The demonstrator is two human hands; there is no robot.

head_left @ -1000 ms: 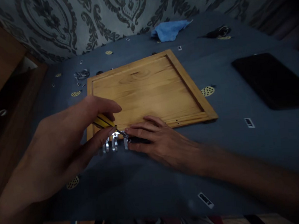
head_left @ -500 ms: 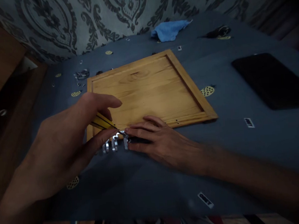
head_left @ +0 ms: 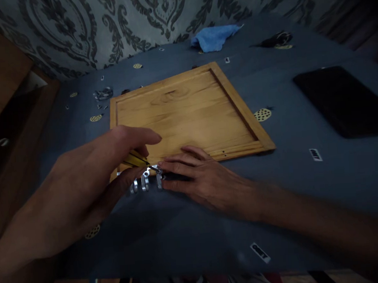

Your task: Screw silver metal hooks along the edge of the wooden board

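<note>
My left hand (head_left: 92, 181) is closed around the yellow-and-black handle of a screwdriver (head_left: 135, 159), with its index finger stretched out above. The screwdriver's tip meets a shiny metal hinge (head_left: 146, 180) with curved parts, which sits on the near edge of a framed wooden panel (head_left: 187, 116). My right hand (head_left: 204, 179) lies over that same edge, its fingertips and thumb closed on the right end of the hinge. Part of the hinge is hidden behind the fingers. The panel lies flat on the table.
Small metal pieces (head_left: 103, 93) and loose screws (head_left: 100, 107) lie beyond the panel's left corner. A blue cloth (head_left: 214, 38) and a dark tool-like object (head_left: 274, 39) are at the back. A black flat case (head_left: 343, 102) rests on the right. Patterned blue cloth (head_left: 195, 239) covers the table.
My left hand has shifted slightly down and right and turned a little on the screwdriver's handle. My right hand, the hinge and the panel stay in place.
</note>
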